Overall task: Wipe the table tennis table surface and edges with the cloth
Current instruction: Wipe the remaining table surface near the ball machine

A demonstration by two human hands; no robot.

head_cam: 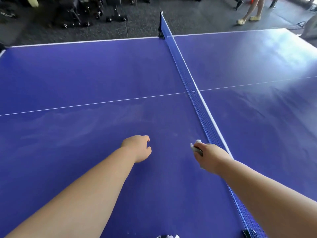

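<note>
Head view, right hand (212,157) clamps crumpled white cloth (195,146), left hand (137,148) loose, empty, smooth table (85,74).

I see dark speckled gym flooring (140,30) at the far side, black dumbbells (116,18) lined up upper left, and a bystander's legs (253,7) in yellow slippers (254,18) upper right.

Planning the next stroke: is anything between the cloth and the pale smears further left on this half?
Yes: the left hand is over the table tennis table, between the cloth, held by the right hand, and the smears.
</note>
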